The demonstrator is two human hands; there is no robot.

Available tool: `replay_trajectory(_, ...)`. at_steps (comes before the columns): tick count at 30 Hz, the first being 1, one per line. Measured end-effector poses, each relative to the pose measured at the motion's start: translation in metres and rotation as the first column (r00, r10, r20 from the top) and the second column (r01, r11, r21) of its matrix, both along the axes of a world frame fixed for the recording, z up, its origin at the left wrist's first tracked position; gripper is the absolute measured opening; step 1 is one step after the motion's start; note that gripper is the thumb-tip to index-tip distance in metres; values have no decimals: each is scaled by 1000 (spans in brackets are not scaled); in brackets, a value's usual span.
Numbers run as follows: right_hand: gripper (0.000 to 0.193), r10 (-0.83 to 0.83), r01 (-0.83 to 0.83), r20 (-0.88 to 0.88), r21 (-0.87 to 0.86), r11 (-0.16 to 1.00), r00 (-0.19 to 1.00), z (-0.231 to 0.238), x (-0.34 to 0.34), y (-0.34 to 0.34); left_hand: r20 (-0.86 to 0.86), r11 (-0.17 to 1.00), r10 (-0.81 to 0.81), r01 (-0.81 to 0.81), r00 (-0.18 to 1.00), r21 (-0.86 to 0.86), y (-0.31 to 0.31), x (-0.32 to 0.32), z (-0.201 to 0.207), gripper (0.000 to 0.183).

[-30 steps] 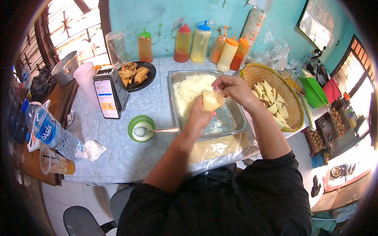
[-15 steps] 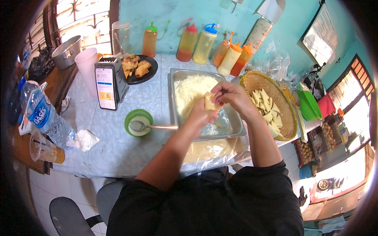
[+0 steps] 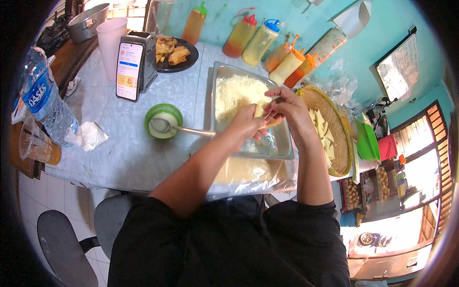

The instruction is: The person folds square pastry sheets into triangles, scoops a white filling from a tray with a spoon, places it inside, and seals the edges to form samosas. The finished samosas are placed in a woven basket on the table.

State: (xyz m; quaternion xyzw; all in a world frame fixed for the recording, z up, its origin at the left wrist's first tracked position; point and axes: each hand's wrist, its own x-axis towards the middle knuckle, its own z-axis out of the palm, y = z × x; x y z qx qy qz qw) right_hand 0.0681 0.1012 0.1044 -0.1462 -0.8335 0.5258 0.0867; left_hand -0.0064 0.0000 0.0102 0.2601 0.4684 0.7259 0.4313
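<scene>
A small folded pale dough wrapper [image 3: 259, 110] is held in my left hand [image 3: 245, 122], its thumb and fingers closed round it. My right hand [image 3: 292, 111] comes at the same wrapper from the right, fingers bent and the fingertips pressed on its edge. Both hands are over a metal tray [image 3: 214, 86] with a heap of pale yellow shreds, like grated cheese [image 3: 236, 93], in it. To the right, several folded dough triangles [image 3: 327, 136] lie in a round woven basket [image 3: 345, 143]. My right forearm partly hides them.
Left of the tray sits a green bowl [image 3: 152, 111] of whitish liquid with a metal spoon [image 3: 191, 130]. Behind it are a phone [image 3: 128, 71] on a stand and a black plate [image 3: 191, 61] of fried food. Squeeze bottles [image 3: 260, 44] line the wall. A water bottle [image 3: 45, 95] stands left.
The whole view has tilted and shifted. In my hands the wrapper looks narrower and more rolled than before, and my right fingers have moved on its edge.
</scene>
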Motion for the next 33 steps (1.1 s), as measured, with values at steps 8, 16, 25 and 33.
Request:
replay_trajectory(8, 24, -125, 126, -136, -1, 992, 983, -4, 3, 18, 64, 991, 124, -127, 990, 47, 1, -4, -3, 27)
replay_trajectory(16, 20, 145, -274, 376, 317, 908, 915, -115, 31, 57, 137, 962, 203, -224, 970, 158, 4, -6, -7, 28)
replay_trajectory(25, 18, 292, -227, 443, -195, 954, 847, -100, 25, 56, 17, 946, 133, -132, 991, 295, 5, 2, -7, 43)
replay_trajectory(33, 20, -140, 85, -182, -276, 957, 973, -41, 18, 72, -268, 957, 284, -253, 921, 143, 17, 0, -18, 54)
